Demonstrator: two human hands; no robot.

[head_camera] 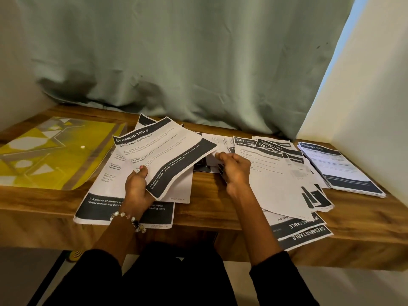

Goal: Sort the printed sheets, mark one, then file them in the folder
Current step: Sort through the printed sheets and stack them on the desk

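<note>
From the head view, the left hand (137, 191) pinches a sheet (164, 155) headed "DRESSING TABLE – Bottle Label Replacement", lifted above sheets lying on the wooden tabletop (203, 208). The right hand (234, 171), fingers curled, holds that sheet's far edge. To the right lie spread sheets (273, 173) numbered "3104" and "2701", then a neat stack (340, 168). A yellow folder (53, 153) lies at left.
</note>
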